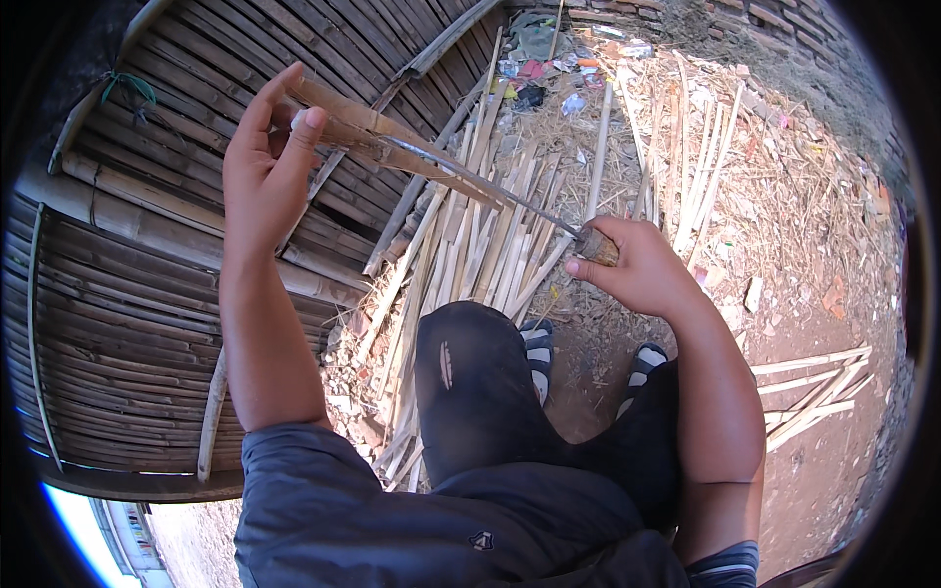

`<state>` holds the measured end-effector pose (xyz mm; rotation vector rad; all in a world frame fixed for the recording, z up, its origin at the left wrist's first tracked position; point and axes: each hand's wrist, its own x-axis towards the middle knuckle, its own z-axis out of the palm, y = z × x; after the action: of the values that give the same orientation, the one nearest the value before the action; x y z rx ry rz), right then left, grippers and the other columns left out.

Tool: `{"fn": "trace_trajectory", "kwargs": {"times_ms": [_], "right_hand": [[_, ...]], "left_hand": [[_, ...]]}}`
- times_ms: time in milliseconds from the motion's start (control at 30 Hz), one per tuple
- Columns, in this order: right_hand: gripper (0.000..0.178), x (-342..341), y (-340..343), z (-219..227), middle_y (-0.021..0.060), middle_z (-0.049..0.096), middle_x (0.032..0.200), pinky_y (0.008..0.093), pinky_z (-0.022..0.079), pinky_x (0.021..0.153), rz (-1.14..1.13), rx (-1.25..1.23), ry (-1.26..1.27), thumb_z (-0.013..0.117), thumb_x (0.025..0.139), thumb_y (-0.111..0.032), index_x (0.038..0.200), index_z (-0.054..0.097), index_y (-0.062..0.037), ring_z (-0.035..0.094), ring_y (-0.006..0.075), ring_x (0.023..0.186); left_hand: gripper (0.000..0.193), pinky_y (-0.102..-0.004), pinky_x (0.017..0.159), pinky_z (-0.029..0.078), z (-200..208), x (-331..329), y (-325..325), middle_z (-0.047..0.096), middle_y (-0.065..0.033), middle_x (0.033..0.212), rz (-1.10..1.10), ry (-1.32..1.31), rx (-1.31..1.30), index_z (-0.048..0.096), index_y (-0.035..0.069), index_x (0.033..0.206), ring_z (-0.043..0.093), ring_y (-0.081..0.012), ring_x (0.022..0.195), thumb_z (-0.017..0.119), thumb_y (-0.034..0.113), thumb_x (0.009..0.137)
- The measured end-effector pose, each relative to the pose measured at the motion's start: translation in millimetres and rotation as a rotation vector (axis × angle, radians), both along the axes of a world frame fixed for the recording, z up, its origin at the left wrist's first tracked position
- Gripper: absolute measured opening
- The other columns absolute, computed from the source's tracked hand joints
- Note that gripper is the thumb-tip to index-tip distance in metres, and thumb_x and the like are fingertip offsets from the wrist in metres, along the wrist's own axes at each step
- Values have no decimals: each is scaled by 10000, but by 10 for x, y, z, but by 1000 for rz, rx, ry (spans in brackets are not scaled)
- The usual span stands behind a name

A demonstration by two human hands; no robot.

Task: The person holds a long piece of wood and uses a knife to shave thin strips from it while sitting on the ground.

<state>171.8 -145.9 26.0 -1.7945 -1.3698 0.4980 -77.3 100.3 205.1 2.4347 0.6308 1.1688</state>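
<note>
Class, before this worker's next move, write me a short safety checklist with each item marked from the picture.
1. Handle gripped: ok. The right hand is closed around the handle of the long blade.
2. Bamboo held: ok. The left hand grips the bamboo near its end.
3. Gloves worn: not ok. Both hands are bare.
4. Blade tip clear of the left fingers: cannot tell. The far end of the blade meets the bamboo, so its tip is unclear.
5. Leg covering whole: not ok. The dark trousers have a tear on the left leg.
6. Edge sharp: cannot tell at this size.
</note>
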Motion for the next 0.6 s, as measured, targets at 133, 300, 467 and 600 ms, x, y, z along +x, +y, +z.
{"fn": "trace_trajectory", "kwargs": {"times_ms": [133, 300, 467, 600], "right_hand": [[558, -28, -3, 32, 276, 726, 922, 480, 559, 831, 57, 26, 30, 847, 864, -407, 1198, 718, 21, 726, 455, 922], [538, -39, -26, 119, 237, 743, 959, 420, 558, 841, 57, 2, 21, 890, 840, -342, 1189, 723, 31, 742, 350, 910], [522, -51, -16, 101, 233, 741, 938, 423, 561, 826, 58, 11, 8, 887, 844, -346, 1172, 720, 24, 745, 354, 884], [514, -57, 2, 71, 228, 736, 927, 427, 561, 814, 69, 20, -15, 880, 849, -359, 1154, 714, 20, 743, 369, 872]], "left_hand": [[518, -251, 846, 531, -48, -167, 95, 612, 16, 1003, -137, 22, 28, 597, 45, 1490, 600, -70, 895, 748, 216, 1025], [541, -276, 895, 526, -74, -257, 59, 643, -2, 989, -266, 26, -19, 577, 27, 1503, 610, -86, 917, 755, 174, 1013], [585, -252, 832, 498, -28, -297, -14, 669, 0, 989, -333, 105, 17, 567, 31, 1516, 611, -84, 911, 780, 143, 982], [640, -232, 743, 436, 35, -366, -80, 672, 27, 979, -307, 184, 77, 560, 41, 1529, 587, -60, 882, 808, 146, 948]]}}
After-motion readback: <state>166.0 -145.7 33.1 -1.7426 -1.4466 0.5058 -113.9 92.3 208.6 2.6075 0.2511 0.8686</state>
